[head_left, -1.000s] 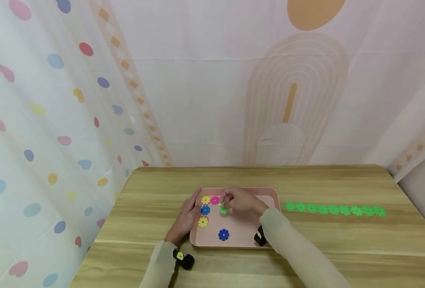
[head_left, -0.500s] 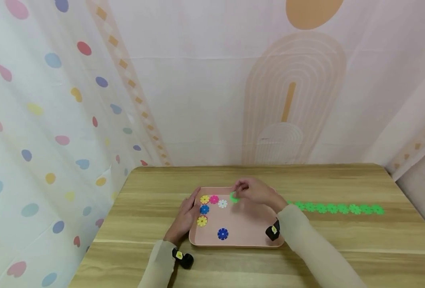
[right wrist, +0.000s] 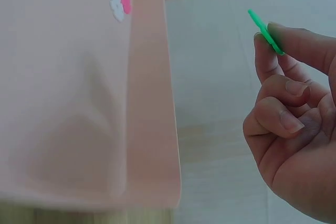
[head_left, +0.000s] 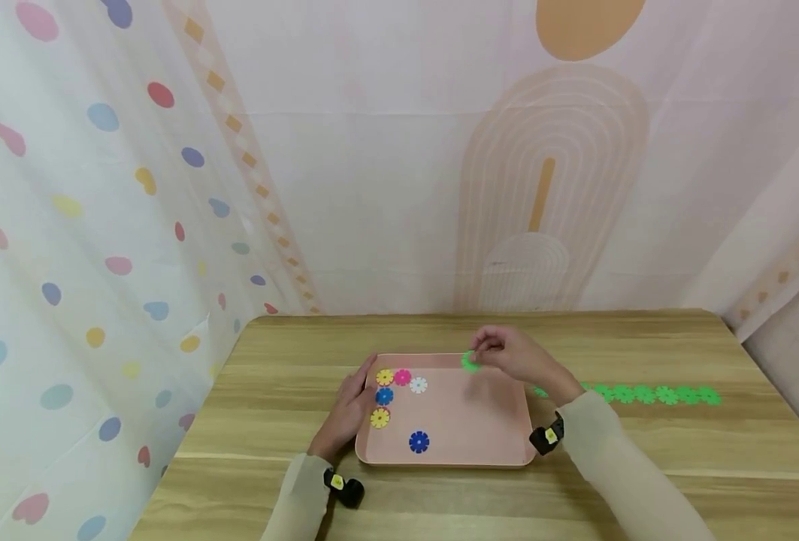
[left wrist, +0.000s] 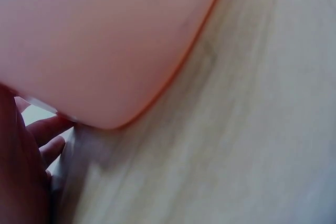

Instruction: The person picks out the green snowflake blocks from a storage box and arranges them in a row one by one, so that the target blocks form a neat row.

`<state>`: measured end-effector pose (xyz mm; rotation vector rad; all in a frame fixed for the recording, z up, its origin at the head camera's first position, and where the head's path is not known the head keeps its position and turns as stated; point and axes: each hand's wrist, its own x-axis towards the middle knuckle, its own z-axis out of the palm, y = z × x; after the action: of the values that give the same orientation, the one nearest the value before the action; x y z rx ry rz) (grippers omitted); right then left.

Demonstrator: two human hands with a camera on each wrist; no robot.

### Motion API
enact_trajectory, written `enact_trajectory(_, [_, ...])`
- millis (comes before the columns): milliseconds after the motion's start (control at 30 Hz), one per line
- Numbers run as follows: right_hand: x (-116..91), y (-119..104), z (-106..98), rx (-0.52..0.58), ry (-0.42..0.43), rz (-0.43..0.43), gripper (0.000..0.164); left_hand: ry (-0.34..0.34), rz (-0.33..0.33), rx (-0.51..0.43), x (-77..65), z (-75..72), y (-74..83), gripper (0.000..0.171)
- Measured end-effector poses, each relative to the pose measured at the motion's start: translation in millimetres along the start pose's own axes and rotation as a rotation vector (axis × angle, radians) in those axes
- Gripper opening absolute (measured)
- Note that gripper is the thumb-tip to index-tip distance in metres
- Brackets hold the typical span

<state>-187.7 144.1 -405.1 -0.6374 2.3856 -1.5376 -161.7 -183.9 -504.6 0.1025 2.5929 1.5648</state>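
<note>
My right hand (head_left: 517,355) pinches a green notched plastic disc (head_left: 470,361) between thumb and fingertips, above the tray's far rim. The right wrist view shows that disc (right wrist: 265,32) nearly edge-on, with the other fingers curled below it. My left hand (head_left: 346,415) holds the left side of the pink tray (head_left: 467,461), its fingers along the outer wall; the left wrist view shows only part of this hand (left wrist: 26,166). On the tray's left lie two yellow discs (head_left: 385,377), a pink disc (head_left: 402,377), a white disc (head_left: 418,385) and a blue disc (head_left: 384,396).
A dark blue disc (head_left: 419,442) lies near the tray's front edge. A row of joined green discs (head_left: 644,394) stretches along the table (head_left: 643,481) to the right of the tray, its left part hidden behind my right forearm. A patterned curtain (head_left: 385,188) hangs behind the table.
My right hand has lifted the green disc off the tray's left part and carried it rightward and away from me. The white disc has come into sight. The left hand stays put.
</note>
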Motion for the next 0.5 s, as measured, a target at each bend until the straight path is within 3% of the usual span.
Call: enact_trajectory(500, [-57.7, 19.9, -51.8, -0.002, 0.147, 0.103, 0.024, 0.014, 0.015, 0.017, -0.7, -0.1, -0.9, 0.057])
